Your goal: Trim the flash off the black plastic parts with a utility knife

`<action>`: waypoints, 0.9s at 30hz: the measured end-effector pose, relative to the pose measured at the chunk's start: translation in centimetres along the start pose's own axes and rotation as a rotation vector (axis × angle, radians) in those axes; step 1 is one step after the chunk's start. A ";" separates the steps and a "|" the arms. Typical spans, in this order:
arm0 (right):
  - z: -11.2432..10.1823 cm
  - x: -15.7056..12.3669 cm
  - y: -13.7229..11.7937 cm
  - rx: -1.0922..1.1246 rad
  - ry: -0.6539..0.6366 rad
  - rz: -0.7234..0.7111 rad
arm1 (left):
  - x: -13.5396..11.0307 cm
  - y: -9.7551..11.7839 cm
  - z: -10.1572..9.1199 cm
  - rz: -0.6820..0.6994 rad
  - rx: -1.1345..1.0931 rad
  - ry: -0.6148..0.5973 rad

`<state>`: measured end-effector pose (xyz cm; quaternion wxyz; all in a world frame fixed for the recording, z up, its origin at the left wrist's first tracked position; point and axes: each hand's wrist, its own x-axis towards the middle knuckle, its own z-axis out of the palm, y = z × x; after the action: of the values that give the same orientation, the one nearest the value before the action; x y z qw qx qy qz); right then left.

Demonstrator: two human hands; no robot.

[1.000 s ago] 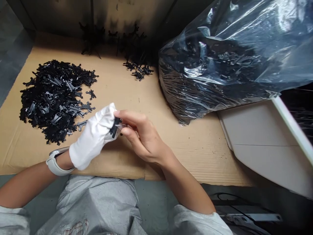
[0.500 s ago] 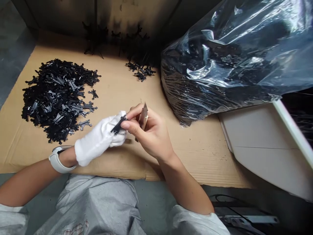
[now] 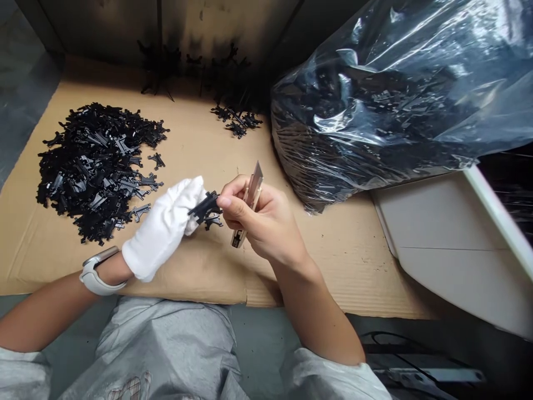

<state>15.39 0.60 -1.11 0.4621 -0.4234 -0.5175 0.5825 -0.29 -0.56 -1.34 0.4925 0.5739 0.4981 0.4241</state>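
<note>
Knife (image 3: 252, 193) lies across the right hand (image 3: 272, 222), gripped in its curled fingers, with the blade (image 3: 257, 170) bare and pointing up, away from the body. That bare hand also pinches 1 end of a black part (image 3: 204, 207) between thumb and fingertip, while the left hand (image 3: 166, 216), in a white glove (image 3: 145, 253), is closed on the other end. So the black part is between the 2 hands, above the cardboard (image 3: 333, 266).

The likeliest harm is a cut: the right hand is doing 2 jobs, so a twist of the wrist or a loosened grip could swing the edge onto its own fingers or the glove, whose cloth is probably thin protection. The black part looks smooth and might slip if the pinch weakens. Just below it shows 1 more part (image 3: 214, 221); whether held or loose, I cannot tell. The pile (image 3: 91, 166) has strays at its edge, which a sweeping left forearm could scatter.
</note>
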 end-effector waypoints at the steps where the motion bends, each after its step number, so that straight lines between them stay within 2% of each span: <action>1: -0.1 0.0 0.0 -0.006 0.004 -0.005 | 0.0 0.4 0.1 -0.042 -0.011 -0.008; 4: -0.2 0.0 -0.1 -0.046 0.009 -0.020 | -0.2 1.1 0.4 -0.133 -0.082 -0.048; 7: -0.4 -0.3 -0.1 -0.120 -0.007 -0.079 | -0.3 1.2 0.4 -0.147 -0.169 -0.063; 12: -0.9 -1.1 0.3 -0.557 0.047 -0.440 | -0.2 1.4 0.2 -0.171 -0.430 -0.023; 15: -1.0 -1.1 0.5 -0.767 0.019 -0.612 | -0.2 1.4 0.1 -0.170 -0.399 -0.021; 21: -0.8 -0.6 0.7 -0.812 -0.023 -0.801 | -0.3 1.4 -0.1 -0.191 -0.455 -0.067; 27: -0.9 -0.6 0.8 -0.787 -0.041 -0.807 | -0.1 1.4 -0.3 -0.116 -0.360 -0.137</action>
<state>16.32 0.14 -1.99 0.4451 -0.3211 -0.8256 0.1308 -0.39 -0.67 0.06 0.6436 0.4745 0.4117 0.4372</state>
